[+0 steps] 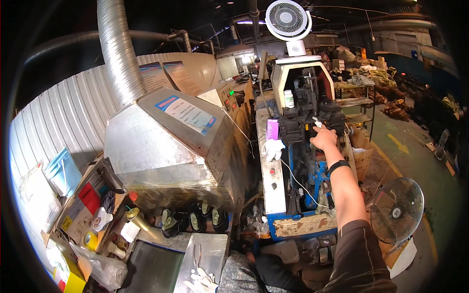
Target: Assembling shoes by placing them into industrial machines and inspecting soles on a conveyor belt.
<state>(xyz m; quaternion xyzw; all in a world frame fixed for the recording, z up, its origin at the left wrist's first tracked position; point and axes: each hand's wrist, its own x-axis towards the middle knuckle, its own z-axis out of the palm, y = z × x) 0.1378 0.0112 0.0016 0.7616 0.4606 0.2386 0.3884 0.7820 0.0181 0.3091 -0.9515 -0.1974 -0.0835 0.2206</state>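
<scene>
My bare right hand [324, 138], with a black band at its wrist, reaches out to the dark metal head of a machine [298, 128]. Thumb and forefinger are apart, and the forefinger's tip is at a small white piece [317, 121] whose kind I cannot make out. Low in the view, my left hand [202, 282] wears a white glove over a bare metal plate [207, 244]. Its fingers close around the lower end of slim metal tongs [197, 256], which point away from me. Several dark shoe uppers [196, 222] with pale green insides stand beyond the plate.
A white glove [272, 149] and a purple card [272, 129] are on the machine's left side. A metal hood [156, 141] rises at the left, above a conveyor belt [151, 268]. At the right stands a caged fan [397, 212]; a white fan [288, 19] tops the machine.
</scene>
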